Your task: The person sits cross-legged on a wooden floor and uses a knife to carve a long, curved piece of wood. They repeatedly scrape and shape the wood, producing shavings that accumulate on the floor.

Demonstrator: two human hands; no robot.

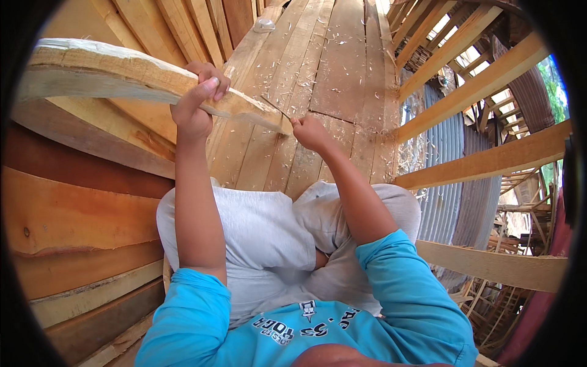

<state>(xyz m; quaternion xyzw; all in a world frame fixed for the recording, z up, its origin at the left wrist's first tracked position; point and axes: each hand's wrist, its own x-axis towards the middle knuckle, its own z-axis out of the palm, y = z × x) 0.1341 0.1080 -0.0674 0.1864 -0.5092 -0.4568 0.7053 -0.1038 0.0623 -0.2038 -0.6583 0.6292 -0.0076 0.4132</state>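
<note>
A long, pale, rough-edged wooden board (131, 76) reaches from the far left to the middle, held up off the floor. My left hand (199, 101) wraps around it, thumb on top, near its right-hand part. The board's narrower end lies close to my right hand (310, 133), which is closed in a fist. From that fist a thin, dark, blade-like tool (276, 106) points up and left across the board's end. Its handle is hidden in my fingers, so its exact kind does not show.
Curled shavings lie scattered over the plank floor (299, 79). A small clear object (264, 25) rests at the far end. Several boards (79, 211) lean along my left. On the right, spaced wooden rails (483, 162) border the floor, with corrugated metal sheets (437, 196) beyond and below.
</note>
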